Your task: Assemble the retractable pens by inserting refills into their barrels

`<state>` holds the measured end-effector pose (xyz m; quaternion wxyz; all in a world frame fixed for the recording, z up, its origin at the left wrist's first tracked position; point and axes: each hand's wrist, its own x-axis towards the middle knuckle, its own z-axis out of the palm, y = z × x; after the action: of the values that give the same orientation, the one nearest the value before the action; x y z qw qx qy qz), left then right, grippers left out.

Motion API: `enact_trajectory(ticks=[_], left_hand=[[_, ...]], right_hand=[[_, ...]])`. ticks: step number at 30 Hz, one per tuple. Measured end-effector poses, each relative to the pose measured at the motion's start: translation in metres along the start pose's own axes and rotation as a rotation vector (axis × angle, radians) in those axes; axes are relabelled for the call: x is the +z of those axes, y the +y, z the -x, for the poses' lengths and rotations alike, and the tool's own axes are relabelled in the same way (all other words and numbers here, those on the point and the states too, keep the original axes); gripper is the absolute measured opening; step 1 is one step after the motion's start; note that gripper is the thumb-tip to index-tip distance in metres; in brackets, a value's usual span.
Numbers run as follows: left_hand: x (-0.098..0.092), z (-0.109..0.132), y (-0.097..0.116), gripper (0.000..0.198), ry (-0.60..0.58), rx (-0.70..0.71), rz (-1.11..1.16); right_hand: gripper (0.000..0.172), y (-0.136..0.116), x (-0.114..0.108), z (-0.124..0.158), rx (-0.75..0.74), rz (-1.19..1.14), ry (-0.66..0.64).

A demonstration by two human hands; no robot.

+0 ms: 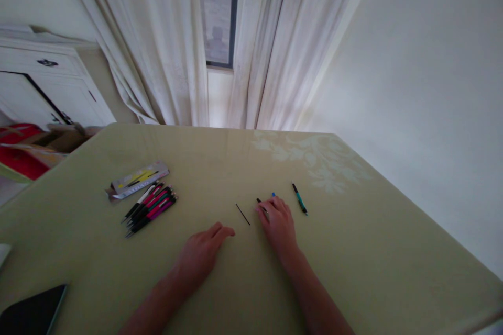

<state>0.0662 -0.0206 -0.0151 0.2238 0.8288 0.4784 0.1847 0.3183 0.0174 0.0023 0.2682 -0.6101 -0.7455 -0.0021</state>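
My right hand (278, 224) rests on the table with its fingers curled down over small pen parts. A black pen part (259, 201) pokes out by the thumb and index fingertips, partly covered by them. Just beyond the fingers shows a small blue piece (273, 194). To the left of that hand lies a thin dark pen refill (242, 214). My left hand (205, 247) hovers or rests close to the refill's near side, fingers stretched out and holding nothing. Right of my right hand, a green and black pen (299, 199) lies apart.
Several coloured pens (151, 208) lie in a bundle on the left, beside an opened pen box (139, 180). A dark flat object (33, 311) sits at the near left corner of the table (220, 167). Curtains, a white cabinet (51, 78) and a wall surround the table.
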Motion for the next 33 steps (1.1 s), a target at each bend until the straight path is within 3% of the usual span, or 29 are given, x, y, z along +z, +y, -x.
enact_trajectory(ticks=[6, 9, 14, 22, 27, 33], left_hand=[[0.002, -0.005, 0.008, 0.050, 0.105, 0.184, -0.157], [0.007, -0.006, 0.019, 0.047, 0.062, 0.241, -0.237], [0.013, -0.006, 0.029, 0.061, -0.025, 0.342, -0.265], [0.006, -0.005, 0.031, 0.056, -0.005, 0.295, -0.242], [0.005, -0.006, 0.032, 0.051, 0.001, 0.335, -0.249], [0.007, -0.009, 0.027, 0.016, 0.074, 0.260, -0.212]], right_hand=[[0.009, -0.007, 0.008, 0.001, -0.008, 0.024, -0.049], [0.009, -0.009, 0.008, 0.000, -0.017, 0.037, -0.067], [0.008, -0.011, 0.007, -0.002, -0.076, 0.134, -0.073], [0.010, -0.010, 0.000, 0.000, -0.112, 0.112, -0.101], [0.009, -0.011, 0.000, -0.001, -0.117, 0.121, -0.111], [0.008, -0.007, 0.002, -0.001, -0.152, 0.156, -0.120]])
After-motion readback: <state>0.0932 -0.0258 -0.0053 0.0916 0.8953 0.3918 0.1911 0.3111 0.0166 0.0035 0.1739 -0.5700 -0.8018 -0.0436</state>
